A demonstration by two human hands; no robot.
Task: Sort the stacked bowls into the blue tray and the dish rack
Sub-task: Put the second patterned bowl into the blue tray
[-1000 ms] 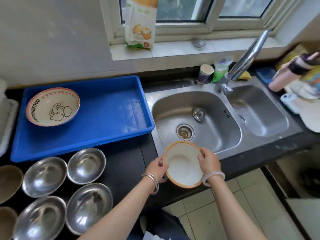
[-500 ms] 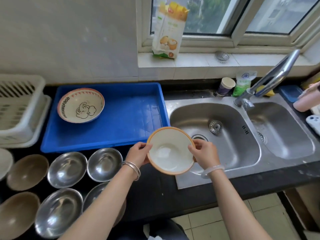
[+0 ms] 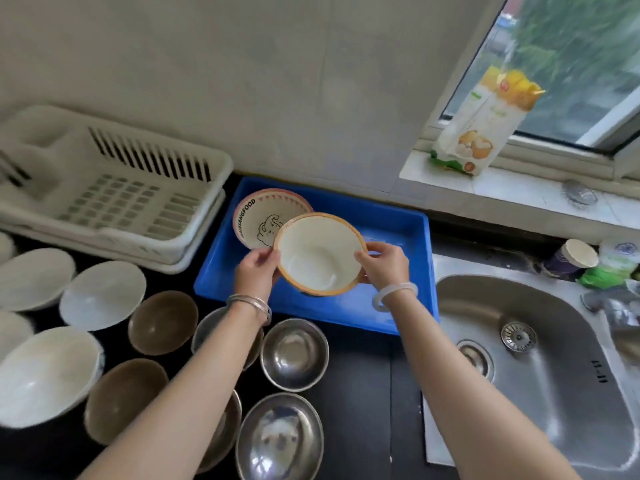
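Observation:
I hold a white bowl with an orange rim (image 3: 318,254) over the blue tray (image 3: 391,233), tilted toward me. My left hand (image 3: 256,271) grips its left edge and my right hand (image 3: 382,263) grips its right edge. Behind it, an elephant-print bowl (image 3: 256,216) lies in the tray's far left corner, partly covered by the held bowl. The white dish rack (image 3: 114,192) stands empty to the left of the tray. On the black counter in front lie several steel bowls (image 3: 294,353), brown bowls (image 3: 162,322) and white bowls (image 3: 102,294), spread out singly.
A steel double sink (image 3: 530,368) lies to the right of the tray, its strainer plug (image 3: 518,337) in the basin. A paper cup (image 3: 571,259) and a green packet (image 3: 613,268) stand behind it. A food bag (image 3: 485,123) leans on the window sill.
Both hands carried the orange-rimmed bowl from the sink's front edge leftward and away, to above the blue tray. My view swung left, bringing the dish rack and more bowls into sight.

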